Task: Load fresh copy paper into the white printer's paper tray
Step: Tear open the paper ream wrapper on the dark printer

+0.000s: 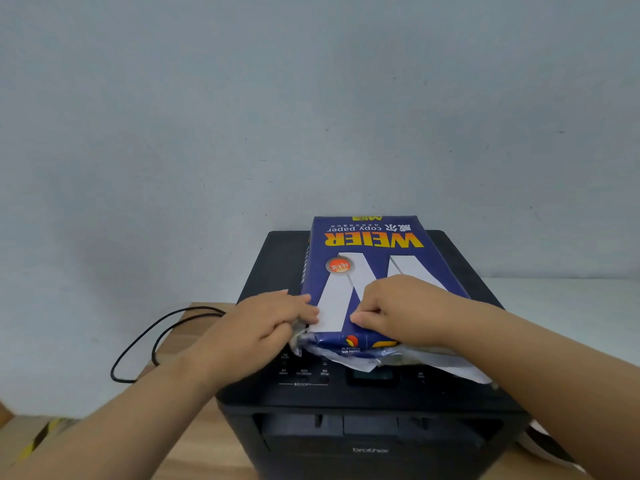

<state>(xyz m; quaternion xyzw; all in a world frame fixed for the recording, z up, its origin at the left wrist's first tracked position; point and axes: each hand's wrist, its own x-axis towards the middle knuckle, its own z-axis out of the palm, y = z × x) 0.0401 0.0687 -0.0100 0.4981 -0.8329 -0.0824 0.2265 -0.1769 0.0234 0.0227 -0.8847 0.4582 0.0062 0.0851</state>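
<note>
A blue pack of copy paper, with yellow lettering and a large white W, lies on top of a black printer. Its near end is torn open, and crumpled wrapper hangs over the printer's control panel. My left hand grips the wrapper at the pack's near left corner. My right hand pinches the wrapper on the top face near the same end. No white printer is in view, and I see no open paper tray.
The printer stands on a wooden table against a pale wall. A black cable loops on the table to the left. A white surface lies to the right, and a cardboard box with yellow tape sits at the lower left.
</note>
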